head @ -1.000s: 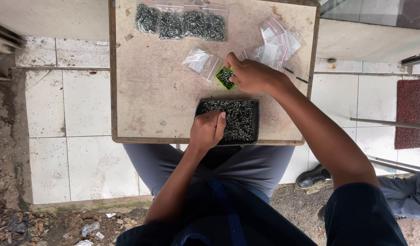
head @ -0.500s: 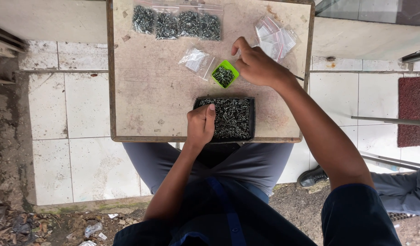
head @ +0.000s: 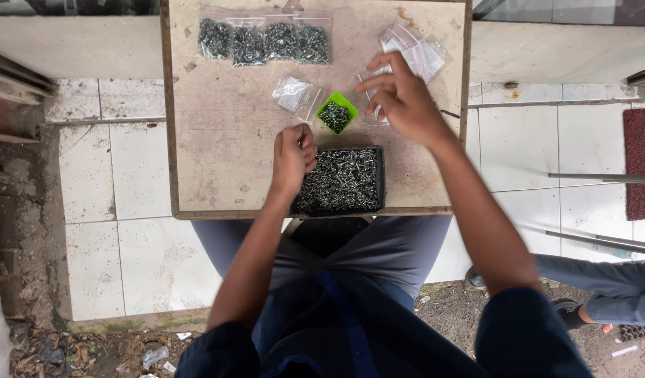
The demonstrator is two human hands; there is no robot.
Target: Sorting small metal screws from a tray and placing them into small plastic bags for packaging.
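Informal small-parts packing spot, likely outside a shop or workshop; worn brown wooden board table (head: 217,154) set over white tiled pavement (head: 119,231) beside dirt and litter. Black rectangular tray of small dark screws (head: 347,180); row of filled clear zip bags (head: 263,40); pile of empty clear bags (head: 417,52); small green plastic cup (head: 336,112).

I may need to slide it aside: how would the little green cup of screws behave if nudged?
The green cup looks small and light, so it probably slides easily on the board. It is filled with loose screws, so a sharp push might tip it and spill them.
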